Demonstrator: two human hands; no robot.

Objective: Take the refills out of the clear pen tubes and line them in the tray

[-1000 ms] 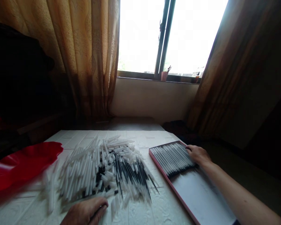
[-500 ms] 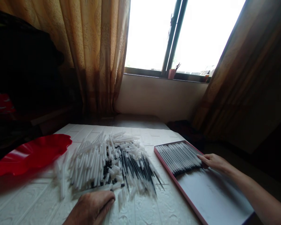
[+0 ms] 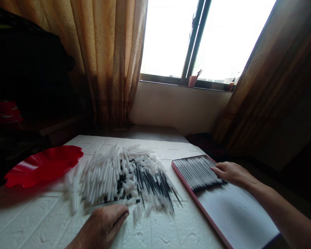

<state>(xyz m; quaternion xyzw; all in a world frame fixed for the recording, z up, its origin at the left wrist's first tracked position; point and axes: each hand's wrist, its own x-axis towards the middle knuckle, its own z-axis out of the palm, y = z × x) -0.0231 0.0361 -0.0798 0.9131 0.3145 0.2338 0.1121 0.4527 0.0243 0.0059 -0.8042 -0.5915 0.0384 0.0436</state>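
Observation:
My left hand (image 3: pixel 103 221) is closed, thumb against curled fingers, low over the table in front of a loose pile. What it holds, if anything, is hidden. The pile has clear-white plastic tubes (image 3: pixel 101 180), thin black sticks (image 3: pixel 155 185) and small black caps (image 3: pixel 121 181). My right hand (image 3: pixel 234 174) reaches over a shallow pink-edged box (image 3: pixel 200 205). Its fingers are pressed together at the right end of a row of pen-like tubes with black ends (image 3: pixel 198 171). Whether it grips one of these is hidden.
A red wavy-edged plastic dish (image 3: pixel 45 164) stands at the left on the white brick-patterned tabletop (image 3: pixel 41 221). The box's near part shows a bare white bottom. Behind are curtains (image 3: pixel 111 62), a window and a pink cup (image 3: pixel 192 81) holding sticks on the sill.
My right hand has moved slightly left and up over the row in the box. The left hand stays closed in nearly the same place. The whole view has shifted a little.

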